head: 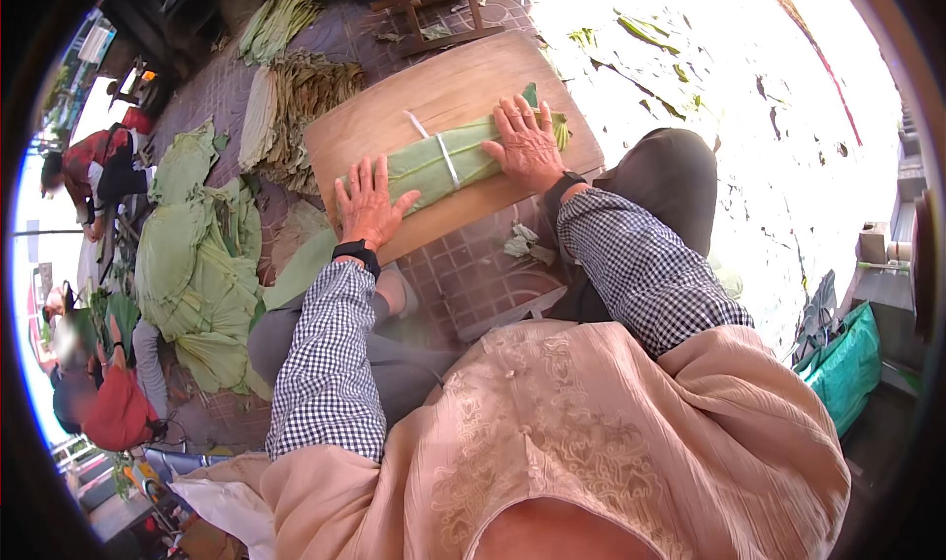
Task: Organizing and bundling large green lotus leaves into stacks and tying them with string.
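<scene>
A flat bundle of folded green leaves (421, 162) lies slantwise across a wooden board (443, 80) before me. Around its middle runs a white tie strip (448, 162), and a loose white end (416, 123) sticks out past the far edge. My left hand (372, 202) rests flat on the bundle's left end, fingers apart. At the right end, near the gathered stalks (562, 130), my right hand (528, 142) presses down with spread fingers. Neither hand grips anything. The leaves beneath both palms are hidden.
Large green leaves (192, 264) are heaped on the paved floor to the left. Beyond them stands a stack of dried, folded leaves (295, 117). Two people (122, 405) work at the far left. A wooden stool (451, 21) is behind the board; a green bag (842, 368) sits far right.
</scene>
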{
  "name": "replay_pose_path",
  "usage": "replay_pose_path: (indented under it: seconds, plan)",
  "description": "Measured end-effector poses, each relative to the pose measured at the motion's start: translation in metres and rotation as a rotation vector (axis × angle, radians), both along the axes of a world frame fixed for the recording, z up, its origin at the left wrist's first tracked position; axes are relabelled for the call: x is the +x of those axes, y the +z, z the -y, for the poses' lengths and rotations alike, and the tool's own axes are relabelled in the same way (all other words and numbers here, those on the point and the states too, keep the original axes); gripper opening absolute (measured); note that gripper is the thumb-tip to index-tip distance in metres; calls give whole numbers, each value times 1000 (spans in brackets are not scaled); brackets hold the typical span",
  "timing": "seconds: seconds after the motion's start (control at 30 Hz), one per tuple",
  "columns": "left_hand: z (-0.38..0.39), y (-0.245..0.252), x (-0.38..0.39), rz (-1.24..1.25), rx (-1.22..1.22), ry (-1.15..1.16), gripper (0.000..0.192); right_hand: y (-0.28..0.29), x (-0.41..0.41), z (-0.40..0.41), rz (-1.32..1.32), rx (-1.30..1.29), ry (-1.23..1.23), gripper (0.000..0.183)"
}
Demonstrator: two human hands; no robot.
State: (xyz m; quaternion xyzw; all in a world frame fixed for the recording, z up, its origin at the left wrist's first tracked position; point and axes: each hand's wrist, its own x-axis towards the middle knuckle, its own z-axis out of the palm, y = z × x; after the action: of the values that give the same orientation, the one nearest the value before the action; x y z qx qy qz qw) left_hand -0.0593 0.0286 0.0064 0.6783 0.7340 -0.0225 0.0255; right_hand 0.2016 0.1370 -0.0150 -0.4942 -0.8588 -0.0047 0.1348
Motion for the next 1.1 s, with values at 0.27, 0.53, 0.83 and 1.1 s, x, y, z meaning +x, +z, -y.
replay_pose_path:
  seconds: [0.27, 0.53, 0.83, 1.1]
  plan:
    - [0, -11, -9, 68, 47, -42, 80, -4, -11, 8, -153, -25, 104, 58]
    - [0, -19, -11, 17, 83, -35, 82, 1, -14, 10, -149, -37, 112, 57]
    - [1, 10, 8, 71, 40, 59, 80, 21, -21, 23, -93, -75, 45, 55]
    - [-5, 5, 55, 77, 279, -144, 72, 23, -44, 41, -65, -109, 222, 53]
